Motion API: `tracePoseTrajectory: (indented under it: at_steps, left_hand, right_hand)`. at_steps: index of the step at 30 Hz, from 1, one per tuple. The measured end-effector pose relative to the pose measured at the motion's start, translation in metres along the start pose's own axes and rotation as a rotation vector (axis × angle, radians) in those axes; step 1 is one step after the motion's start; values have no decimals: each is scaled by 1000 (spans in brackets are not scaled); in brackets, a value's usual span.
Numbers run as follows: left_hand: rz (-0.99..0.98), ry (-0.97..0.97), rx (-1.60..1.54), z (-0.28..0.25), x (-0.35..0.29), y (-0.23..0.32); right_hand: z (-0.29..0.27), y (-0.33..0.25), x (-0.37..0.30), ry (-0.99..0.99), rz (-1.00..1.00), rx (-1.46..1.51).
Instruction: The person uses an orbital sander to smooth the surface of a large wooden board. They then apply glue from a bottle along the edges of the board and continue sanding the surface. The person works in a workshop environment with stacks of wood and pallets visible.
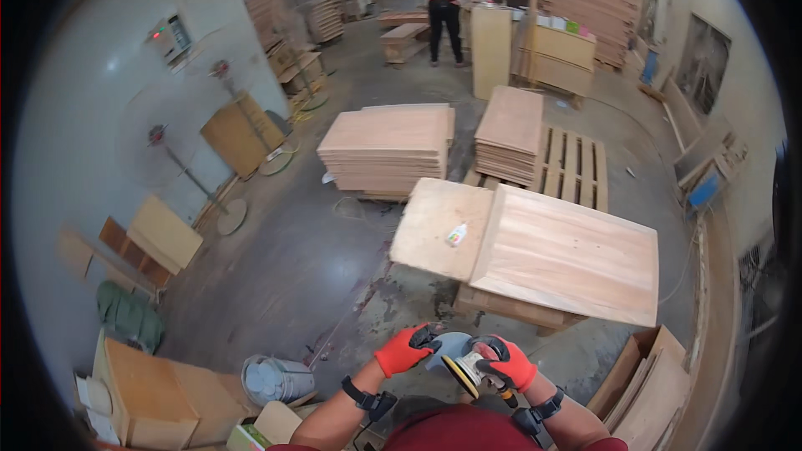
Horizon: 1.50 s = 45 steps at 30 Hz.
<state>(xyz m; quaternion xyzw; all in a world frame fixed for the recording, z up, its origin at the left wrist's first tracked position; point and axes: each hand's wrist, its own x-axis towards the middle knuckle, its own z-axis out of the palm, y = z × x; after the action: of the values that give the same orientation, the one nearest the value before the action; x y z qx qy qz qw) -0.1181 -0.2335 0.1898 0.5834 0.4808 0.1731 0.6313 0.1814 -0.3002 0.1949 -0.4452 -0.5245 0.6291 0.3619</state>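
In front of my body, my left hand, in an orange glove with dark fingertips, pinches the edge of a round grey sanding disc. My right hand, gloved the same way, is wrapped around an orbital sander. The sander is tilted so its round yellow-edged pad turns toward the left hand. The disc is beside the pad; whether they touch cannot be made out. Beyond both hands a large pale wooden panel lies on a low support, with a smaller board at its left end. A small white bottle rests on that board.
A metal bucket of round discs stands at lower left, near a wooden cabinet. Stacked panels and a pallet are farther back. Pedestal fans line the left wall. Another person stands far off. Boards in a box sit at right.
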Motion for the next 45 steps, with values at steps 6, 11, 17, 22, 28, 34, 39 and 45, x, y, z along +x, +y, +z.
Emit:
tracePoseTrajectory:
  at_steps: [6,11,17,22,28,34,39,45]
  left_hand:
    - [7,-372,-685,49,66,26]
    - [322,-622,-241,53,99,38]
    - [-136,-728,-959,26,163,16]
    - [-29,-546,-1115,-20,201,56]
    - [233,-388,-734,-47,267,62]
    - [77,-428,-1239,-19,276,127]
    - [39,-529,-1229,8,289,143]
    - [-9,-649,-1390,60,304,156]
  right_hand:
    - [-62,-10,-3,-109,-63,60]
    - [-83,-23,27,-132,-209,-1]
    - [-93,-24,78,-27,-120,-102]
    - [-106,-60,118,259,-64,-259]
    - [-127,-79,150,510,-176,-213]
    - [-124,-123,171,558,-355,-620]
    - [-137,-127,167,591,-361,-638]
    - [-175,-92,142,693,-358,-711]
